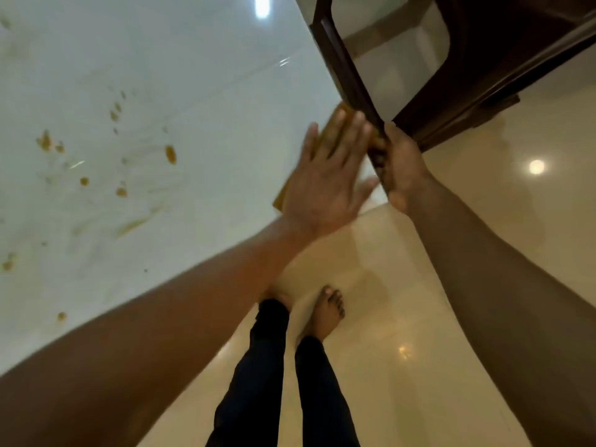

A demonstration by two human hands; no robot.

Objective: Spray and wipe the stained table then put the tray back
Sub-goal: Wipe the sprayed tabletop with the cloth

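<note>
We press our left hand [325,175] flat, fingers spread, onto a yellowish-brown cloth [325,137] lying at the edge of the white table [193,75], so the hand is open and bears down on the cloth rather than gripping it. Only the cloth's far end beyond our fingertips and a corner near our wrist show; the rest is hidden under the palm. Just beside it, our right hand [400,162] is closed around the rim of a dark brown tray [354,79], which stands tilted on its edge past the table's side, its frame running up and away from that hand. The tray looks like dark wood with a pale panel inside the frame, though blur makes the panel hard to read. The two hands sit almost touching, left on the tabletop, right just off its edge. The table surface is glossy white and marked with orange-brown stains [171,154] well to the left of our left hand: about ten or so distinct spots, plus several faint smears among them. We count one cloth, one tray and one table. Below our arms, our two legs in dark trousers [258,366] and bare feet [329,311] stand on a shiny cream tiled floor [467,204].
</note>
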